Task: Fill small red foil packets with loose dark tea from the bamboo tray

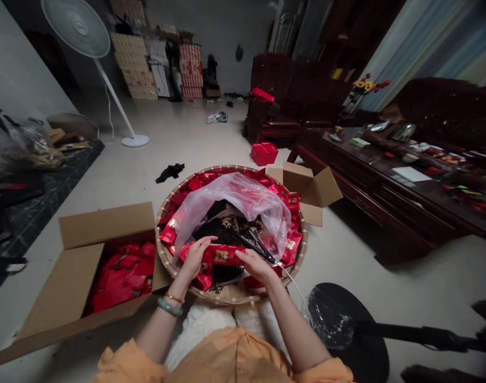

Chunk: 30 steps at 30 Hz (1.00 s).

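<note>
a red foil packet [221, 255] is held level above a round woven bamboo tray [231, 301], gripped at one end by the left hand [197, 258] and at the other by the right hand [254, 266]. a gold-printed label is seen on its upper face. the left fingers are pressed together and curled over the packet's end, pinching it against the thumb. the right fingers are also pressed together over the opposite end, though the thumb's position cannot be told.

black tongs [256, 247] are seen lying against the back of the right hand, with a white cord [294, 287] running down from them toward the lower right. whether they are gripped cannot be told.

dark loose leaves [222, 231] are heaped in the tray, partly covered by a clear plastic bag [230, 199]. many red foil sachets [197, 183] are ranged around the inside of the rim. an open cardboard box [81, 276] filled with red packets [118, 279] stands against the tray on the left, and a second open cardboard box [306, 186] is just behind it on the right. a jade bangle [170, 306] and a thin gold bracelet [174, 299] are worn on the left wrist.
</note>
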### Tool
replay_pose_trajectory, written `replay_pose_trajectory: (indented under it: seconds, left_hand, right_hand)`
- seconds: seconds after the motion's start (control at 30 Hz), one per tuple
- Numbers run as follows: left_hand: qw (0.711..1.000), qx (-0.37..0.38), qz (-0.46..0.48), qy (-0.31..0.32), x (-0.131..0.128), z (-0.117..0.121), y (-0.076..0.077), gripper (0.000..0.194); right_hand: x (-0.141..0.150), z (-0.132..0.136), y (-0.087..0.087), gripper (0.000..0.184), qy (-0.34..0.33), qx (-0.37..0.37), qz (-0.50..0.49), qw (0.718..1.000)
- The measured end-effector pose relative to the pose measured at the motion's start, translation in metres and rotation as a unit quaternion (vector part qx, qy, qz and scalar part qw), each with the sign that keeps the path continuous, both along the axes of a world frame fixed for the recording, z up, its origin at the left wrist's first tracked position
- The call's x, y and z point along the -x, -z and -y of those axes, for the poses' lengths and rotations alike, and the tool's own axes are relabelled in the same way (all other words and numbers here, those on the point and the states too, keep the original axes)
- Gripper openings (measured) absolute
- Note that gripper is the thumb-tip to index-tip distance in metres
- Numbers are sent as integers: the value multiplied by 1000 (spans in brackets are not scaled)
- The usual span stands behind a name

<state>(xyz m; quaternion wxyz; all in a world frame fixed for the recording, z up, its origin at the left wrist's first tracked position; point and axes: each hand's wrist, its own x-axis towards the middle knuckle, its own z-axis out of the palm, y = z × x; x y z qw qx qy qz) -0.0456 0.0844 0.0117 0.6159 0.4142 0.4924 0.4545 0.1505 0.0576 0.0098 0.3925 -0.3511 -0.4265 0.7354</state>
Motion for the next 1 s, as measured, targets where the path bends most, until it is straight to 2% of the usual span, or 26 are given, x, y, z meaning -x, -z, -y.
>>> replay_pose_trajectory:
  seconds: [0.1,0.17,0.2,0.27,0.33,0.4,0.43,0.5,0.67,0.9,1.0]
  left_hand:
    - [997,-36,-62,-21,0,-3,10,43]
    - [979,-100,-172,-42,-1,-3,12,40]
    - [957,-150,-241,-52,-1,-2,12,39]
    - [885,-265,-380,-45,-4,5,11,41]
    - [804,-359,-473,16,-8,15,9,54]
    - [750,-397,-520,95,-13,24,11,64]
    - [739,-399,-531,107,-16,28,13,65]
    - [740,-389,-538,108,-18,32,21,64]
    - [773,-387,-491,104,-15,27,34,62]
    - [807,-358,-468,33,-12,21,31,54]
    - [816,-339,-469,-1,-8,18,28,51]
  right_hand:
    - [2,0,5,49,-7,27,6,1000]
    - [4,0,9,51,-6,32,16,999]
    - [5,0,11,53,-2,36,27,999]
    - [7,-1,15,56,16,49,53,997]
    - [10,-2,17,59,33,68,68,995]
    - [15,-3,19,59,37,83,62,994]
    - [17,-3,19,59,34,88,53,994]
    - [22,-4,20,59,29,93,36,995]
    - [24,-6,21,57,33,76,26,996]
    - [-2,-14,1,65,13,49,33,998]
    - [-14,-22,-2,66,55,24,21,998]
